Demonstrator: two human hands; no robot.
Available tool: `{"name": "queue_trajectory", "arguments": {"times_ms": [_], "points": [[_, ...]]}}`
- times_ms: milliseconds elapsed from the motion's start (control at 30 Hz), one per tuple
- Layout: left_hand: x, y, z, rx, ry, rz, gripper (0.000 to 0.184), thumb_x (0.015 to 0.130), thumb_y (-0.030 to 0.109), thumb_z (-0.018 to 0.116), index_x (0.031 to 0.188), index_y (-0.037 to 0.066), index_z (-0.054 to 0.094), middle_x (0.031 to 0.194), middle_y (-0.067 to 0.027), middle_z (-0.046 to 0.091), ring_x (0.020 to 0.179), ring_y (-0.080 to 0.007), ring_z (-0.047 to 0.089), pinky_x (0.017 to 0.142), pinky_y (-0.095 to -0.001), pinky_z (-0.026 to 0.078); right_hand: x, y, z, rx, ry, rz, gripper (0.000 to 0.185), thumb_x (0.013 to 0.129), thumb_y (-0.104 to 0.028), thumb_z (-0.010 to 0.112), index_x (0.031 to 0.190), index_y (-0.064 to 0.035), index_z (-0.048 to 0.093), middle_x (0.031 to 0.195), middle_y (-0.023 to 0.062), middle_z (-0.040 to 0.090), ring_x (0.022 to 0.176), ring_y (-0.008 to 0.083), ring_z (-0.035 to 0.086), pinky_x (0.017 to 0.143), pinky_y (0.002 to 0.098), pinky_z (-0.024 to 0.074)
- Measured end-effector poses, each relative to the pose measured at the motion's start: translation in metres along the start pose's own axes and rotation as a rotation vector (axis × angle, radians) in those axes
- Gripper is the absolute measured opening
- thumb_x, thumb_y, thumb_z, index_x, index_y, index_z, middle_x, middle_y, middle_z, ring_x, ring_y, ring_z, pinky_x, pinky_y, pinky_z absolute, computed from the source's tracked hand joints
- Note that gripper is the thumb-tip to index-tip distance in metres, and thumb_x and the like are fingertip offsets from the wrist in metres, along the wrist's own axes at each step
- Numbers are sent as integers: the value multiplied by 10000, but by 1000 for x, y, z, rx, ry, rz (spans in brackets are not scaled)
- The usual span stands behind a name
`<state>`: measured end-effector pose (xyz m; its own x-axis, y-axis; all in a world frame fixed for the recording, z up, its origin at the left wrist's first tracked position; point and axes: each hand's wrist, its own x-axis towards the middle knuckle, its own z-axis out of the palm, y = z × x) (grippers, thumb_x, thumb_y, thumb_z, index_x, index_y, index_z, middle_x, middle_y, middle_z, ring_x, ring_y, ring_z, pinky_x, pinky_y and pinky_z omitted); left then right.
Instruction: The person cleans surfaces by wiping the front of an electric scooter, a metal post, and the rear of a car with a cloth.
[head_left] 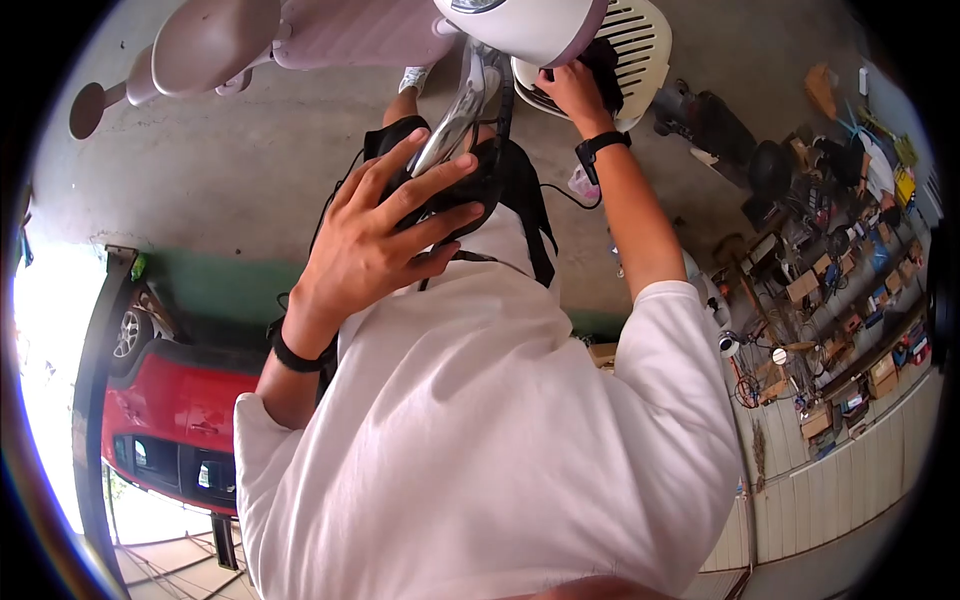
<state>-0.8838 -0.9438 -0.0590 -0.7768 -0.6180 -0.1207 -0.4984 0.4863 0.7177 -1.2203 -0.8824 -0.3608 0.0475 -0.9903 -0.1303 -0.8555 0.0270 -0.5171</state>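
Observation:
My left hand [385, 220] is raised in front of my lap, its back toward me and its fingers spread. Beyond its fingertips is a shiny chrome part [455, 125] of a scooter, beside a dark cable. A black rounded shape behind the fingers is partly hidden, and I cannot tell whether they touch it. My right hand [572, 90] reaches to a white slotted basket [650, 50], its fingers curled on a dark cloth-like bundle [603, 75]. The scooter's white rounded front cover [535, 25] hides part of the basket.
The scooter's mauve seat [215, 45] and body extend to the upper left. A red car [180, 405] stands at the left. Cluttered shelves with boxes [805, 285] line the right, where another person [878, 170] is partly visible. A pinkish bag [583, 183] lies on the concrete floor.

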Motion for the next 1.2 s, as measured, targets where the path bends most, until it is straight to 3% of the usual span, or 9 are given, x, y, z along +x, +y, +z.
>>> {"name": "queue_trajectory", "arguments": {"times_ms": [267,400,533,600,867,933,1000,1067,1200], "points": [[-9,34,3,131,11,-106,472,723,121,813,1169,255,735,1497,-9,522,1400,-352,452,1125,-504,381,-3,6,6,23,35,-20,218,762,-189,700,777,25,664,816,207,632,769,408,637,715,495,542],[-11,84,27,303,55,-339,438,806,68,758,1218,212,714,1495,-67,520,1422,-324,440,1153,-537,337,9,3,1,33,-28,69,270,774,-236,702,725,28,675,803,224,649,807,413,649,748,484,551],[-6,143,78,115,146,-406,410,835,18,715,1220,157,704,1490,-123,509,1403,-342,459,1147,-523,360,0,20,9,54,-30,-30,215,778,-185,692,765,27,656,839,222,645,817,416,642,754,498,543],[-2,163,104,0,81,-407,392,852,24,699,1222,151,701,1493,-121,505,1402,-338,460,1145,-516,365,-4,31,6,62,-69,-145,203,802,-152,706,908,11,649,891,205,647,883,405,635,796,478,531],[22,41,253,-399,367,-646,258,904,122,668,1155,63,676,1260,-168,649,1123,-387,629,966,-445,506,2,18,-26,299,-8,-400,69,858,-23,639,925,-13,625,894,184,603,890,386,598,794,475,494],[56,5,270,-610,380,-861,330,906,173,685,1213,59,645,1218,-184,665,1093,-404,641,962,-447,506,13,17,-22,287,-33,-457,99,860,-32,652,956,-9,645,909,180,597,911,380,593,830,467,486],[84,-45,319,-380,599,-766,464,888,216,709,1295,38,577,1215,-229,630,1127,-410,612,951,-457,502,21,17,-11,57,-144,-509,103,864,-57,651,951,-3,635,956,176,594,948,378,589,848,461,483],[111,-66,337,-401,547,-880,885,811,346,815,1486,-17,373,1369,-313,524,1278,-456,519,1055,-466,442,17,17,-16,-39,-207,-542,124,854,-63,634,958,3,623,1010,174,586,967,374,580,855,453,484],[137,-85,388,-488,511,-749,1155,756,385,861,1538,-99,163,1425,-383,418,1350,-486,429,1113,-466,387,2,21,-25,-86,-293,-590,159,806,-33,627,960,6,620,1040,175,570,976,362,571,866,451,493]]}}
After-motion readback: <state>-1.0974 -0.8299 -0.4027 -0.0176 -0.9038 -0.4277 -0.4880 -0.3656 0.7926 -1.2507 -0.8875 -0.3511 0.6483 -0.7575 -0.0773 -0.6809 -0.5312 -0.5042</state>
